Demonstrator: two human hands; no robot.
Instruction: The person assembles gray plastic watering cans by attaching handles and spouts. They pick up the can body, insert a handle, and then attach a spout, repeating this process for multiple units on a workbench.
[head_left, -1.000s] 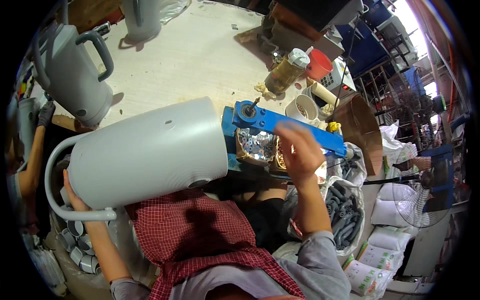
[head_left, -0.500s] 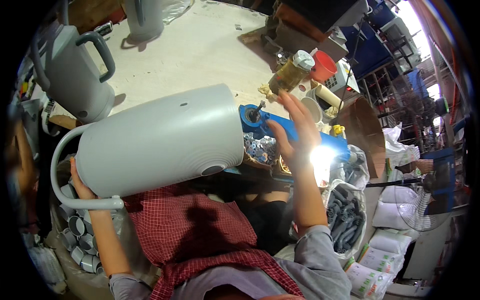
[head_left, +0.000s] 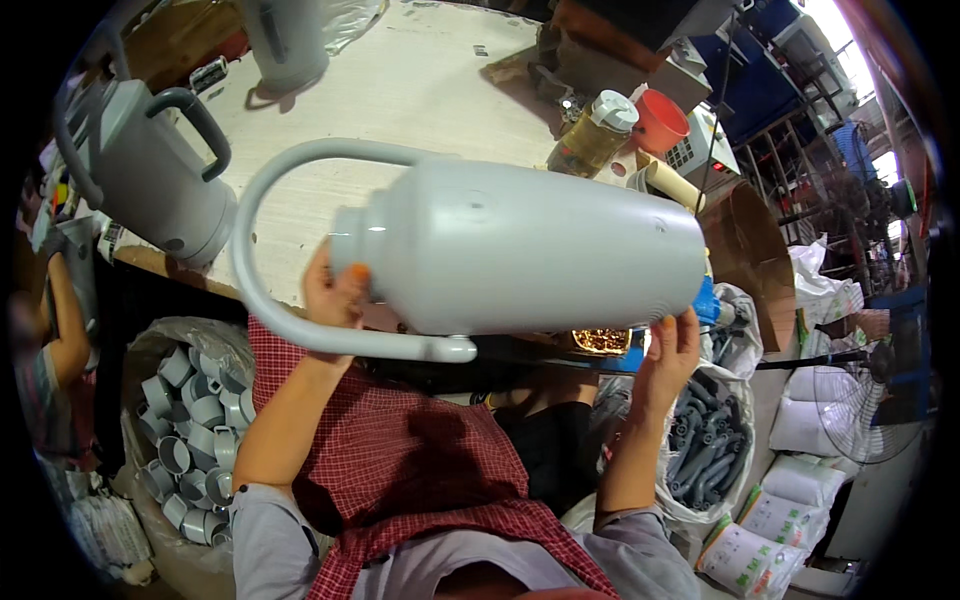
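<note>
A large grey plastic flask shell (head_left: 560,245) lies on its side across my lap, above the table's near edge. Its looped handle (head_left: 262,215) and narrow neck point left, and its wide end points right. At the neck, the fingers of my left hand (head_left: 335,300) are wrapped round it, inside the handle loop. My right hand (head_left: 672,355) pinches the lower rim of the wide end with thumb and fingers. Behind the shell, a blue fixture (head_left: 706,300) is mostly hidden, with a box of small brassy parts (head_left: 601,342) showing below the shell.
Two grey jugs (head_left: 160,180) (head_left: 285,50) stand at the table's left and far left. A bag of grey rings (head_left: 200,430) sits at my left, a bag of dark grey handles (head_left: 705,440) at my right. A lidded jar (head_left: 595,135) and red cup (head_left: 661,120) stand far right.
The shell has moved right and turned, its neck now in view, covering most of the blue fixture. My right hand, earlier open and off the shell, now grips its wide end.
</note>
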